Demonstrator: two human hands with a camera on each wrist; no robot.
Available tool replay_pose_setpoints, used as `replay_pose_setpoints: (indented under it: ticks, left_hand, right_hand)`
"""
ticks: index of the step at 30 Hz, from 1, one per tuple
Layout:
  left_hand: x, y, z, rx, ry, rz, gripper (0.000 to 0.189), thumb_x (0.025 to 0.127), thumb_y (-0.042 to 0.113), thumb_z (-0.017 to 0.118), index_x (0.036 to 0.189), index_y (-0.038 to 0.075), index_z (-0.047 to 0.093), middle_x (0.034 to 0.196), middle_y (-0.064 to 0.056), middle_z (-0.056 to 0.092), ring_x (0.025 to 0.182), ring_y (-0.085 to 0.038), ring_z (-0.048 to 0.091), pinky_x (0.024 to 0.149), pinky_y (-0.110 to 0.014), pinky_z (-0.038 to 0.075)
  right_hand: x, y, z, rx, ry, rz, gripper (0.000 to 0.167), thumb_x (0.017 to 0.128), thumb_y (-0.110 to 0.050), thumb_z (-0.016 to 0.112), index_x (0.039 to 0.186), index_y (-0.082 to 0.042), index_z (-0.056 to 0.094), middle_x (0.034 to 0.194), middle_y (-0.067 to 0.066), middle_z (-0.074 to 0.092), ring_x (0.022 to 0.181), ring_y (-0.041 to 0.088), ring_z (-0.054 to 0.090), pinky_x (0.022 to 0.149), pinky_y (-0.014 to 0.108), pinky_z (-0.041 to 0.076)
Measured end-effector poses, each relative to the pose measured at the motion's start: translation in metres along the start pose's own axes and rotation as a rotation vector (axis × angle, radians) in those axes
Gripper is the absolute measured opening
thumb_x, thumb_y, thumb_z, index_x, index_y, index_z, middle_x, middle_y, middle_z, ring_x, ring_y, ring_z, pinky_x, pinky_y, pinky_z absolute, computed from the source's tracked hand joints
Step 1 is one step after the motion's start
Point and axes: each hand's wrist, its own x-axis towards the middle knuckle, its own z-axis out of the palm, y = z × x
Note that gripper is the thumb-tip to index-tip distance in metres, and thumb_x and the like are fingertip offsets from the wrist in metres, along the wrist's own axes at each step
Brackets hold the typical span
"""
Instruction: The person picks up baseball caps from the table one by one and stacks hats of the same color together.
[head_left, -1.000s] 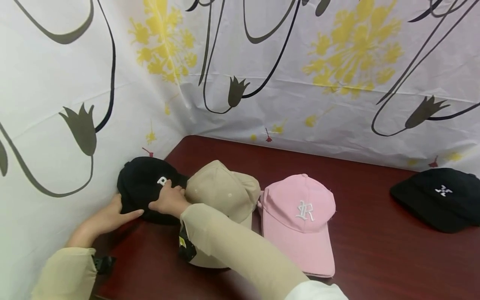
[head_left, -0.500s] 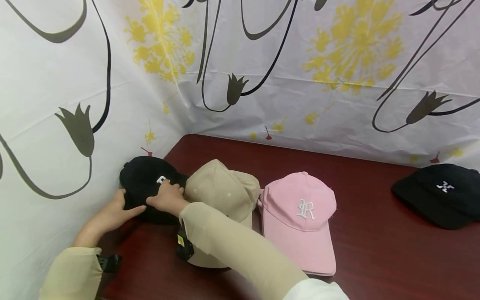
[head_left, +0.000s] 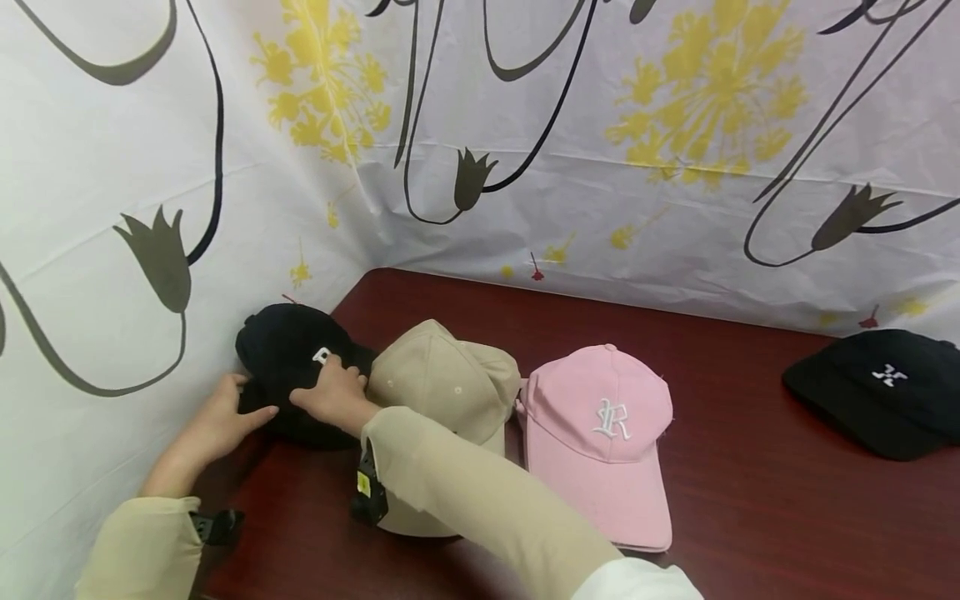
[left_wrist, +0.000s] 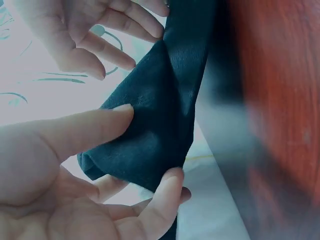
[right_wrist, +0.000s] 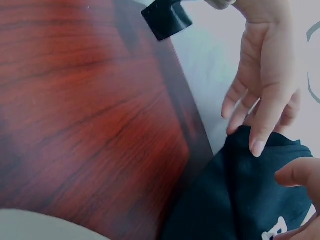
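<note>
A black cap (head_left: 288, 350) with a white letter on its front lies at the table's left end, against the white cloth. My left hand (head_left: 217, 421) pinches its lower left edge; the left wrist view has the thumb (left_wrist: 95, 130) on the near side of the dark fabric and fingers around the far side. My right hand (head_left: 333, 396) reaches across the beige cap (head_left: 431, 379) and touches the black cap's front beside the letter. In the left wrist view its fingers are extended, their tips at the fabric edge. My right forearm hides part of the beige cap.
A pink cap (head_left: 600, 425) with a white letter lies right of the beige one. Another black cap (head_left: 885, 396) is at the far right. The dark red table (head_left: 720, 500) is bordered behind and on the left by flower-patterned cloth (head_left: 570, 108).
The left part of the black cap has risen slightly, with my left hand shifting a little left on its edge. My right hand stays nearly in place; the other caps have not moved.
</note>
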Motion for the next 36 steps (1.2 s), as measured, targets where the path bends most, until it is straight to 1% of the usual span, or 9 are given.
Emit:
replay_pose_setpoints:
  ticks: [7, 11, 15, 19, 23, 29, 32, 34, 36]
  left_hand:
    - [0.000, 0.008, -0.002, -0.002, 0.101, -0.008, 0.059, 0.092, 0.015, 0.052, 0.122, -0.023, 0.017, 0.120, -0.048, 0.025, 0.112, -0.058, 0.028, 0.089, -0.061, 0.027]
    - [-0.001, 0.012, -0.003, 0.022, 0.127, -0.012, 0.056, 0.093, 0.015, 0.049, 0.122, -0.023, 0.019, 0.116, -0.049, 0.028, 0.108, -0.058, 0.031, 0.085, -0.062, 0.030]
    - [-0.001, 0.016, -0.002, 0.009, 0.125, -0.017, 0.059, 0.092, 0.014, 0.051, 0.122, -0.023, 0.017, 0.117, -0.049, 0.026, 0.109, -0.059, 0.028, 0.085, -0.063, 0.029]
    - [0.000, 0.017, -0.001, -0.020, 0.130, -0.028, 0.069, 0.087, 0.014, 0.061, 0.124, -0.023, 0.016, 0.120, -0.048, 0.023, 0.112, -0.058, 0.025, 0.088, -0.062, 0.027]
    - [0.001, 0.018, -0.002, -0.011, 0.123, -0.032, 0.079, 0.081, 0.015, 0.067, 0.126, -0.024, 0.015, 0.123, -0.048, 0.023, 0.113, -0.058, 0.026, 0.090, -0.061, 0.027]
    - [0.002, 0.022, -0.003, -0.041, 0.125, 0.004, 0.075, 0.082, 0.009, 0.065, 0.129, -0.023, 0.016, 0.126, -0.045, 0.023, 0.114, -0.057, 0.027, 0.090, -0.061, 0.027]
    - [0.001, 0.025, -0.003, -0.098, 0.117, 0.014, 0.067, 0.086, 0.006, 0.061, 0.129, -0.021, 0.017, 0.124, -0.043, 0.026, 0.108, -0.053, 0.040, 0.084, -0.054, 0.039]
    - [0.001, 0.027, -0.004, -0.119, 0.124, 0.023, 0.063, 0.087, 0.004, 0.058, 0.129, -0.020, 0.017, 0.122, -0.042, 0.029, 0.098, -0.048, 0.050, 0.075, -0.046, 0.047]
    - [0.001, 0.029, -0.004, -0.135, 0.140, 0.037, 0.060, 0.088, 0.001, 0.057, 0.129, -0.019, 0.018, 0.117, -0.040, 0.033, 0.086, -0.042, 0.057, 0.065, -0.036, 0.050]
  right_hand:
    - [0.000, 0.002, 0.001, 0.112, 0.043, -0.029, 0.072, 0.079, -0.032, 0.067, 0.139, -0.011, 0.034, 0.129, 0.011, 0.045, 0.119, 0.028, 0.039, 0.088, 0.035, 0.041]
    - [0.000, 0.003, 0.003, 0.171, 0.061, -0.044, 0.073, 0.078, -0.030, 0.068, 0.139, -0.012, 0.033, 0.128, 0.010, 0.047, 0.119, 0.028, 0.040, 0.086, 0.034, 0.042]
    - [0.000, 0.004, 0.004, 0.201, 0.062, -0.048, 0.073, 0.078, -0.029, 0.068, 0.139, -0.011, 0.032, 0.129, 0.010, 0.046, 0.121, 0.029, 0.039, 0.087, 0.035, 0.042]
    - [0.000, 0.004, 0.002, 0.211, 0.060, -0.048, 0.073, 0.079, -0.029, 0.067, 0.140, -0.010, 0.031, 0.130, 0.011, 0.045, 0.121, 0.029, 0.039, 0.089, 0.036, 0.041]
    - [-0.001, 0.004, 0.001, 0.244, 0.066, -0.052, 0.072, 0.078, -0.028, 0.067, 0.139, -0.011, 0.032, 0.129, 0.010, 0.046, 0.119, 0.028, 0.040, 0.089, 0.036, 0.040]
    - [-0.001, 0.004, -0.001, 0.338, 0.086, -0.030, 0.068, 0.078, -0.027, 0.067, 0.137, -0.014, 0.036, 0.124, 0.008, 0.049, 0.117, 0.025, 0.043, 0.087, 0.036, 0.041]
    - [-0.001, 0.004, -0.003, 0.363, 0.091, -0.036, 0.067, 0.079, -0.027, 0.066, 0.138, -0.014, 0.035, 0.125, 0.007, 0.050, 0.117, 0.025, 0.043, 0.088, 0.037, 0.041]
    - [-0.002, 0.003, -0.004, 0.370, 0.090, -0.044, 0.068, 0.079, -0.027, 0.066, 0.138, -0.014, 0.035, 0.126, 0.007, 0.050, 0.117, 0.024, 0.044, 0.088, 0.037, 0.041]
    - [-0.002, 0.002, -0.006, 0.373, 0.085, -0.054, 0.068, 0.080, -0.027, 0.065, 0.139, -0.015, 0.035, 0.126, 0.006, 0.050, 0.116, 0.024, 0.046, 0.087, 0.036, 0.042]
